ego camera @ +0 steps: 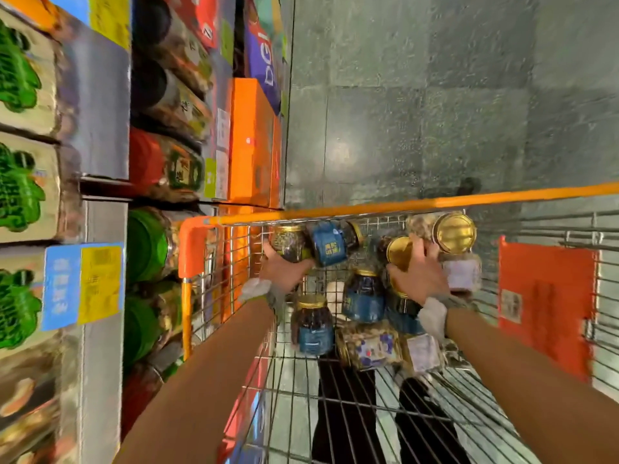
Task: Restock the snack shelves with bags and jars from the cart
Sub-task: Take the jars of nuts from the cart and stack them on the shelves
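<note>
Both my hands reach down into a wire cart (234,296) with an orange rim. My left hand (284,271) grips a dark jar with a gold lid (288,242) at the cart's far left. Curled over a jar with a gold lid (399,252), my right hand (420,277) holds it. Several more jars lie loose in the cart: a blue-labelled jar (330,244), another blue jar (363,298), a dark jar (313,326), and a nut jar with a white label (370,346).
Snack shelves (100,105) run along the left, packed with green-lidded jars (147,246), red-lidded jars and bags. Price tags (83,286) hang on the shelf edge. Orange boxes (251,142) stand beyond. An orange panel (546,306) is on the cart's right. Grey tile floor lies ahead.
</note>
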### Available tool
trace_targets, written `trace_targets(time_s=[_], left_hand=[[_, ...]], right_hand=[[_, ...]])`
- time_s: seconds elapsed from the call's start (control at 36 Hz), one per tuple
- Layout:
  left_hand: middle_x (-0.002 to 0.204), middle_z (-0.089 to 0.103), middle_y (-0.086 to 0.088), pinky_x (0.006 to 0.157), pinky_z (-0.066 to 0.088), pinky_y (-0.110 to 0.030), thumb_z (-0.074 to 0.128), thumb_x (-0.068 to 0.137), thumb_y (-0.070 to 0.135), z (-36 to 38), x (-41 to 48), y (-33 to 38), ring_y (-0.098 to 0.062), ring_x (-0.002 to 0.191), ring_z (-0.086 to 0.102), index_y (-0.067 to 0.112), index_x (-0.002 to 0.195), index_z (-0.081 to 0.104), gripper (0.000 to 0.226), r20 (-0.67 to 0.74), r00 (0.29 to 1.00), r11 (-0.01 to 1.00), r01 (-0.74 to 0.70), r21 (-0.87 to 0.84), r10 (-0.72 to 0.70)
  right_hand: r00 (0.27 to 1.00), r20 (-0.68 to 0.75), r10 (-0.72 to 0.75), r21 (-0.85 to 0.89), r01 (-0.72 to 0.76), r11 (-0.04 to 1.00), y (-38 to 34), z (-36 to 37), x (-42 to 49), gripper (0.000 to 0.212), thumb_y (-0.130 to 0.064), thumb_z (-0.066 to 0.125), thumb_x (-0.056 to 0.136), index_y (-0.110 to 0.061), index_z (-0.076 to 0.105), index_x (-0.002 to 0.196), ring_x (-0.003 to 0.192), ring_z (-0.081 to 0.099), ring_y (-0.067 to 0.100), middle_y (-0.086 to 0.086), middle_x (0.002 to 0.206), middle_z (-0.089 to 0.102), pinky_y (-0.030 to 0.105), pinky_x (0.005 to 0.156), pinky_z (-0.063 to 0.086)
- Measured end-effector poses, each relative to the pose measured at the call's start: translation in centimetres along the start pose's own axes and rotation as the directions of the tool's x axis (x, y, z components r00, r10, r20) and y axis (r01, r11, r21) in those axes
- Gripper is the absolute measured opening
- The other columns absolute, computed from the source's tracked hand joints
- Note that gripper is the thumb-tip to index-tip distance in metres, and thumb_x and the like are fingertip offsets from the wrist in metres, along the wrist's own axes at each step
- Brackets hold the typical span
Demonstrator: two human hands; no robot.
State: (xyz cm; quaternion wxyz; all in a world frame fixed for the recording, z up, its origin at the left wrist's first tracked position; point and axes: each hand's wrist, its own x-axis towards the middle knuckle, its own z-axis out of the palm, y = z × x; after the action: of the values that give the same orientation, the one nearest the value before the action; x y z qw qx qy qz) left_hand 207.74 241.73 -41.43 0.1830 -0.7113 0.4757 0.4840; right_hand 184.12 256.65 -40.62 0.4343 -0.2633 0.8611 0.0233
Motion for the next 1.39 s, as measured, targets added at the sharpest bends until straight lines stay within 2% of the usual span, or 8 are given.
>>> trace_targets(time_s=[0.22, 0.36, 0.5, 0.61, 0.69, 0.86, 1.11, 1.39], left_hand=[[0.161, 0.025, -0.018, 0.111, 0.040, -0.056, 0.085, 0.068, 0.055, 0.6, -2.8, -0.1, -0.043, 0.140, 0.037, 0.024, 0.159, -0.003, 0.131, -0.048, 0.993, 0.994, 0.107, -0.022, -0.108], [0.137, 0.054, -0.011, 0.098, 0.052, -0.045, 0.086, 0.057, 0.062, 1.2, -6.3, -0.6, -0.031, 0.118, 0.057, 0.025, 0.151, 0.010, 0.126, -0.012, 0.999, 0.989, 0.029, -0.148, -0.031], [0.128, 0.055, 0.001, 0.098, 0.052, -0.035, 0.094, 0.057, 0.049, 2.0, -9.3, 0.1, -0.018, 0.112, 0.059, 0.035, 0.134, 0.021, 0.107, 0.168, 0.979, 0.962, -0.069, -0.264, 0.116], [0.130, 0.050, 0.005, 0.095, 0.050, -0.027, 0.095, 0.058, 0.048, 3.5, -10.4, 0.4, -0.020, 0.122, 0.053, 0.027, 0.142, 0.021, 0.113, 0.242, 0.957, 0.958, -0.094, -0.271, 0.162], [0.132, 0.051, 0.002, 0.106, 0.049, -0.043, 0.095, 0.040, 0.064, 4.8, -10.2, 0.2, -0.022, 0.124, 0.054, 0.040, 0.139, 0.021, 0.126, 0.240, 0.955, 0.963, -0.117, -0.244, 0.177], [0.126, 0.053, 0.002, 0.089, 0.047, -0.024, 0.097, 0.062, 0.033, 5.5, -10.3, -0.9, -0.018, 0.118, 0.056, 0.033, 0.131, 0.023, 0.101, 0.270, 0.942, 0.959, -0.131, -0.250, 0.199], [0.131, 0.051, -0.003, 0.079, 0.046, -0.017, 0.095, 0.067, 0.027, 5.1, -10.6, -3.4, -0.017, 0.114, 0.055, 0.021, 0.142, 0.023, 0.104, 0.319, 0.938, 0.967, -0.053, -0.249, 0.133], [0.134, 0.051, -0.005, 0.102, 0.047, -0.034, 0.096, 0.061, 0.035, 5.1, -11.2, -3.0, -0.021, 0.121, 0.054, 0.019, 0.143, 0.021, 0.113, 0.343, 0.932, 0.963, -0.024, -0.268, 0.119]], right_hand=[[0.998, -0.021, 0.051, 0.231, -0.045, 0.972, 1.9, 0.1, 0.0, 0.077, -0.050, 0.059, 0.091, -0.032, 0.019, 0.154, 0.127, 0.050, 0.037, 0.007, 0.151, 0.039, 0.051, 0.105, 0.045], [0.983, -0.110, 0.146, 0.402, -0.090, 0.911, 3.8, -0.7, -0.7, 0.035, -0.031, 0.046, 0.103, -0.013, 0.052, 0.132, 0.109, 0.060, 0.042, 0.026, 0.121, 0.062, 0.044, 0.091, 0.047], [0.985, 0.069, 0.159, 0.318, -0.173, 0.932, 4.9, -1.5, -1.6, 0.041, -0.031, 0.040, 0.106, -0.002, 0.058, 0.130, 0.117, 0.055, 0.043, 0.029, 0.128, 0.059, 0.043, 0.099, 0.042], [0.987, 0.096, 0.129, 0.265, -0.151, 0.952, 5.4, -1.2, -2.6, 0.038, -0.030, 0.046, 0.105, -0.007, 0.059, 0.131, 0.108, 0.057, 0.036, 0.022, 0.123, 0.062, 0.032, 0.082, 0.040], [0.988, 0.093, 0.126, 0.218, -0.144, 0.965, 4.4, -1.2, -3.2, 0.043, -0.040, 0.053, 0.101, -0.019, 0.055, 0.138, 0.121, 0.054, 0.037, 0.015, 0.134, 0.059, 0.033, 0.093, 0.041], [0.993, 0.101, 0.053, 0.065, -0.060, 0.996, 3.5, -0.2, -3.7, 0.089, -0.073, 0.062, 0.079, -0.011, 0.047, 0.141, 0.124, 0.045, 0.037, 0.016, 0.135, 0.053, 0.042, 0.099, 0.042], [0.996, 0.085, 0.003, -0.133, 0.008, 0.991, 2.9, 1.0, -4.5, 0.097, -0.059, 0.069, 0.082, -0.007, 0.025, 0.151, 0.137, 0.033, 0.034, 0.017, 0.149, 0.038, 0.042, 0.111, 0.033], [0.993, 0.106, -0.041, -0.247, 0.066, 0.967, 2.8, -1.8, -4.2, 0.087, -0.075, 0.069, 0.069, -0.005, 0.058, 0.119, 0.109, 0.055, 0.035, 0.016, 0.124, 0.055, 0.040, 0.085, 0.053]])
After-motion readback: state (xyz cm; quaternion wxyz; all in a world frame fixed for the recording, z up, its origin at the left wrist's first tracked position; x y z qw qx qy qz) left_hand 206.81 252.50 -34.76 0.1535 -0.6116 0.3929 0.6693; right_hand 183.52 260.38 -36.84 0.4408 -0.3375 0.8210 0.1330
